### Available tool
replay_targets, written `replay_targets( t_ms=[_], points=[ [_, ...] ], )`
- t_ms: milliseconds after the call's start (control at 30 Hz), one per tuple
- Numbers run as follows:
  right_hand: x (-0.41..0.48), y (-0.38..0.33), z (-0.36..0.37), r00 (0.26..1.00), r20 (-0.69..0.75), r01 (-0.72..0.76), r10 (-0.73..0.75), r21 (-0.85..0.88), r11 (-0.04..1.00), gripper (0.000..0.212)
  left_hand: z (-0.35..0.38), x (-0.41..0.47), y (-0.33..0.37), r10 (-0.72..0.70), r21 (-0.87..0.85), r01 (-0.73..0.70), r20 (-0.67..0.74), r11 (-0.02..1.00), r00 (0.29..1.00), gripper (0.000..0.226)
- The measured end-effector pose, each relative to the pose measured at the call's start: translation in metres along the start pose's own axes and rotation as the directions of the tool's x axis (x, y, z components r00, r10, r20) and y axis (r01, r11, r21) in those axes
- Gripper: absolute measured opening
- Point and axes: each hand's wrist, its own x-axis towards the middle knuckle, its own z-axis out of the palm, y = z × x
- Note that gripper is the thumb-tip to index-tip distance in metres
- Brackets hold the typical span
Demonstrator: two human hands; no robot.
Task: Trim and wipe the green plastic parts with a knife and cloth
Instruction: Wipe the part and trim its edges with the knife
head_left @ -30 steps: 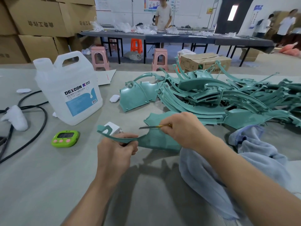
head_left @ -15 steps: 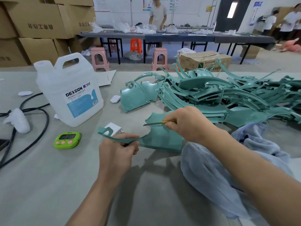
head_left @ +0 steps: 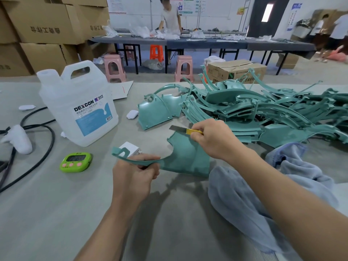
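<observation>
Between left fingers (head_left: 153,171), green part (head_left: 188,157)

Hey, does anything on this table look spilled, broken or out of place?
Nothing looks spilled or damaged. The jug stands upright, the green parts lie in a tangled heap, and a black cable loops loosely across the left of the table.

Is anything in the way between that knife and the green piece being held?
Nothing visible does. The right hand holds the knife right by the top edge of the green part, which the left hand grips by its thin arm.
</observation>
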Motion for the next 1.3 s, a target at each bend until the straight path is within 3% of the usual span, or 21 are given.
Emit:
replay_targets(
  t_ms=[167, 300, 367, 433, 500, 633, 733, 833, 933, 1000, 1033, 1100, 1167, 1233, 1300],
  points=[
    [-0.002, -0.004, 0.004, 0.999, 0.044, 0.03, -0.031, 0.034, 0.999, 0.021, 0.001, 0.001, 0.002, 0.0, 0.002, 0.0, 0.001, 1.0, 1.0, 0.034],
    [-0.001, 0.003, 0.001, 0.999, -0.043, -0.028, 0.03, 0.048, 0.998, 0.021, -0.001, 0.001, 0.001, -0.012, 0.015, 0.012, -0.006, 1.0, 1.0, 0.044],
    [-0.004, -0.001, 0.003, 1.0, -0.008, -0.006, 0.007, 0.121, 0.993, 0.02, -0.001, 0.001, 0.001, 0.008, 0.037, -0.008, -0.006, 0.999, 1.0, 0.04],
    [-0.007, -0.003, 0.006, 0.999, 0.047, -0.011, 0.007, 0.071, 0.997, 0.019, -0.001, 0.002, 0.001, 0.011, 0.039, -0.011, -0.004, 0.999, 1.0, 0.036],
    [-0.01, 0.002, 0.004, 0.997, 0.007, -0.072, 0.072, 0.006, 0.997, 0.021, -0.001, 0.002, 0.001, 0.004, 0.053, -0.004, 0.0, 0.999, 1.0, 0.037],
    [-0.025, 0.026, -0.009, 0.947, -0.141, -0.27, 0.287, 0.128, 0.954, 0.028, -0.003, 0.001, 0.002, -0.028, 0.069, 0.029, -0.016, 0.997, 0.999, 0.04],
    [-0.046, 0.038, -0.016, 0.922, -0.077, -0.387, 0.38, -0.111, 0.915, 0.033, -0.002, 0.001, 0.004, -0.07, 0.076, 0.071, -0.017, 0.995, 0.997, 0.037],
    [-0.066, 0.037, -0.022, 0.881, -0.056, -0.455, 0.469, -0.368, 0.811, 0.026, 0.0, 0.001, 0.005, -0.108, 0.119, 0.109, -0.014, 0.987, 0.994, 0.027],
    [-0.099, 0.033, -0.032, 0.891, -0.223, -0.455, 0.396, -0.431, 0.779, 0.027, -0.001, -0.001, 0.006, -0.115, 0.183, 0.114, -0.007, 0.976, 0.993, 0.029],
    [-0.13, 0.041, -0.043, 0.827, -0.455, -0.525, 0.33, -0.417, 0.741, 0.037, 0.0, -0.003, 0.005, -0.13, 0.231, 0.13, -0.014, 0.964, 0.991, 0.033],
    [-0.148, 0.048, -0.05, 0.782, -0.503, -0.582, 0.368, -0.379, 0.719, 0.048, 0.001, -0.003, 0.003, -0.146, 0.242, 0.144, -0.01, 0.96, 0.989, 0.031],
    [-0.178, 0.057, -0.058, 0.744, -0.366, -0.662, 0.559, -0.294, 0.689, 0.074, 0.007, -0.002, 0.0, -0.31, 0.02, 0.31, 0.01, 0.95, 0.951, 0.028],
    [-0.195, 0.058, -0.053, 0.761, -0.122, -0.646, 0.638, -0.237, 0.726, 0.079, 0.011, -0.002, -0.001, -0.448, -0.171, 0.451, 0.059, 0.876, 0.892, 0.028],
    [-0.197, 0.052, -0.045, 0.851, -0.047, -0.52, 0.523, -0.208, 0.828, 0.058, 0.013, -0.001, -0.002, -0.492, -0.258, 0.495, 0.081, 0.83, 0.867, 0.024],
    [-0.19, 0.04, -0.043, 0.929, -0.157, -0.359, 0.335, -0.17, 0.918, 0.041, 0.013, -0.001, 0.0, -0.512, -0.325, 0.515, 0.101, 0.793, 0.853, 0.022]
  ],
)
